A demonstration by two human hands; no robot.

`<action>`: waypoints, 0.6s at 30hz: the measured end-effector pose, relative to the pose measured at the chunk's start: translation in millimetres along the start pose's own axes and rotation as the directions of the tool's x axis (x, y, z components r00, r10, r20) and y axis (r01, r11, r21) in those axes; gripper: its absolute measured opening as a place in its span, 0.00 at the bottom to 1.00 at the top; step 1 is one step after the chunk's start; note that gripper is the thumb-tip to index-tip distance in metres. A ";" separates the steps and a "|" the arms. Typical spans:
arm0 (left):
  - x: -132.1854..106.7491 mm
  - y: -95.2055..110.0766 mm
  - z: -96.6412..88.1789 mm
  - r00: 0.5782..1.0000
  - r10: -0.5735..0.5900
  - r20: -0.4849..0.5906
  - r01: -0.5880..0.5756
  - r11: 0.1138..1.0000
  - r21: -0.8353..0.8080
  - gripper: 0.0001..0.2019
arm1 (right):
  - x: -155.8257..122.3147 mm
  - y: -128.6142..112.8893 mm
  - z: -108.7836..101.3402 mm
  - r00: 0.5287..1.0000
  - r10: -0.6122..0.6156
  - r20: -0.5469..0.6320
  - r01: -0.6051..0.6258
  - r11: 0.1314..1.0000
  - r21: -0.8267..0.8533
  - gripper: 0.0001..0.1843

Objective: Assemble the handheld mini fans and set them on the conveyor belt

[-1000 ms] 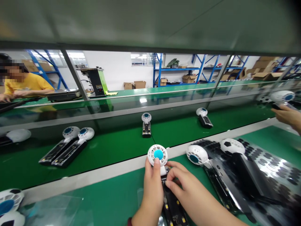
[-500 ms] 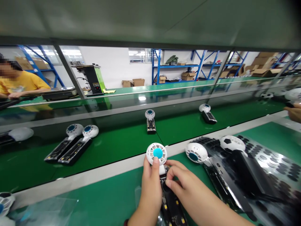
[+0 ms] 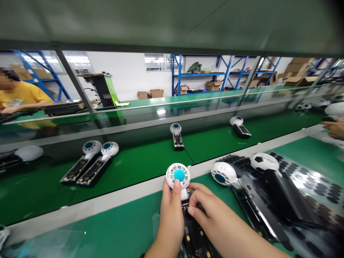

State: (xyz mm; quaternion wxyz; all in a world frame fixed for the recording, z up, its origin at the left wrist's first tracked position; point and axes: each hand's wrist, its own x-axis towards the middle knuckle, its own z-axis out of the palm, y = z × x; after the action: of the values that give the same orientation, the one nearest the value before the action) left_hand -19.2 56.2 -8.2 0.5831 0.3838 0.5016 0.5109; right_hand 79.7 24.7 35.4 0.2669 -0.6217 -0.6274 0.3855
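Observation:
My left hand (image 3: 172, 211) is closed around the neck of a device, its thumb on the slotted white round head (image 3: 177, 172) with a blue centre. Below the head runs a black body with an exposed circuit board (image 3: 197, 236) and small yellowish parts. Thumb and finger of my right hand (image 3: 205, 206) pinch a small black round piece (image 3: 186, 214) against the upper body; the fingers partly cover it. To the right, a similar device (image 3: 223, 173) lies face up beside one with a football-patterned head (image 3: 264, 162) and a black body.
Beneath those devices lies a clear sheet of black round dots (image 3: 317, 177). Several like devices (image 3: 99, 166) ride the green belt (image 3: 145, 157) beyond a pale rail (image 3: 129, 195). Clear film (image 3: 53, 240) lies at left. A person's hand (image 3: 334, 127) shows at the right edge.
The devices on the belt have moved to the right. My hands keep nearly the same grip and place, and the view has shifted slightly.

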 end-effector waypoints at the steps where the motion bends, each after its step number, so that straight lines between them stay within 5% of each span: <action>1: 0.1 -0.4 -0.1 1.000 0.005 0.004 -0.005 1.000 0.007 0.21 | -0.1 0.5 0.4 1.000 -0.004 -0.005 0.004 1.000 -0.018 0.10; 8: -0.5 -2.0 -1.0 1.000 0.005 0.006 -0.006 1.000 0.026 0.21 | 0.5 5.0 3.4 0.995 -0.088 -0.057 0.078 0.985 -0.153 0.10; 13: -0.3 -1.8 0.3 1.000 -0.002 -0.011 0.002 1.000 0.016 0.21 | -0.1 12.4 3.2 0.993 -0.084 -0.088 0.077 0.994 -0.082 0.09; 18: -0.8 -3.7 1.0 1.000 -0.026 0.016 0.027 0.997 -0.066 0.24 | 0.1 16.6 7.4 1.000 -0.006 -0.017 0.008 0.991 0.133 0.27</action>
State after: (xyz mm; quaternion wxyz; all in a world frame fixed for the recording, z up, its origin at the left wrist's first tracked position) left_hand -17.4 54.9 -11.4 0.6059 0.3616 0.4851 0.5165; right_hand 83.2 22.5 17.7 0.3144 -0.6036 -0.6003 0.4202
